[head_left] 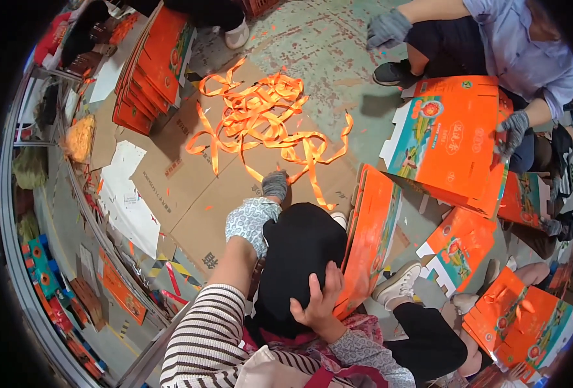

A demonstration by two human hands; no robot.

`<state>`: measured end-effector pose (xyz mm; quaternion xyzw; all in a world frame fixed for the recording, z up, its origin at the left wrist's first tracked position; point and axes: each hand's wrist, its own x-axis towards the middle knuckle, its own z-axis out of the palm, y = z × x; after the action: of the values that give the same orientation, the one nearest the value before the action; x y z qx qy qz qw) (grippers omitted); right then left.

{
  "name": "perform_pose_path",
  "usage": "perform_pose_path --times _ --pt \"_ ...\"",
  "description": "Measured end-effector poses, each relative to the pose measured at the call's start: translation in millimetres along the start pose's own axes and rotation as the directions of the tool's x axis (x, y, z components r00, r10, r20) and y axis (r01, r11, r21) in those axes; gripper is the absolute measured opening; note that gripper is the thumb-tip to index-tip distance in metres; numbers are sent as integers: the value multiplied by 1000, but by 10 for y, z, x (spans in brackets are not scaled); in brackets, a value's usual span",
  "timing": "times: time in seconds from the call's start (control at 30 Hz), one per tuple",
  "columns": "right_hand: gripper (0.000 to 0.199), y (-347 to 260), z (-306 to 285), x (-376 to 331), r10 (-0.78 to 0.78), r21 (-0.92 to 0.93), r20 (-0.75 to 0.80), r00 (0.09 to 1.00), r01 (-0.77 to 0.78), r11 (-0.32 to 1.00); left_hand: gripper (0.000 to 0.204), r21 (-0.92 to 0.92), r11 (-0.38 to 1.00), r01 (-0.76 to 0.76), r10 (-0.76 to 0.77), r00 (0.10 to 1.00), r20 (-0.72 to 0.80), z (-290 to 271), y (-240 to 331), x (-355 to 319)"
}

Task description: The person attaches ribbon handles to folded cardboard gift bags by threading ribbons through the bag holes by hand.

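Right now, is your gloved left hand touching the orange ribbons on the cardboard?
Touching. The head view shows the left hand in its grey glove pressed onto a strand of the orange ribbons, with no gap between them.

A stack of flat orange cartons (pixel 154 68) lies upper left, brown flattened cardboard (pixel 189 174) covers the floor centre, and folded orange printed boxes (pixel 445 142) stand right, one leaning (pixel 370 239) centre.

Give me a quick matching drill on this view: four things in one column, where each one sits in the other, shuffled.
1. left hand
2. right hand
3. orange ribbons
4. flat box stack

a. upper left, on the floor
b. resting on a black-clad knee
c. gloved, at the ribbon pile's near edge
d. tangled on brown cardboard

Pairs: 1-c, 2-b, 3-d, 4-a
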<state>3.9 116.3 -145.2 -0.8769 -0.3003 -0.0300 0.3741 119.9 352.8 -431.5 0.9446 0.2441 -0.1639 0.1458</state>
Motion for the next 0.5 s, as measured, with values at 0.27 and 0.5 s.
perform_pose_path --times 0.27,0.5 --pt "57 -21 -63 0 -17 37 -35 999 18 999 26 -372 816 -443 128 765 -631 -1165 254 -465" --pt "55 -129 -311 -8 23 76 -55 998 -18 997 28 -529 459 -714 198 662 -723 -2755 1096 -1526"
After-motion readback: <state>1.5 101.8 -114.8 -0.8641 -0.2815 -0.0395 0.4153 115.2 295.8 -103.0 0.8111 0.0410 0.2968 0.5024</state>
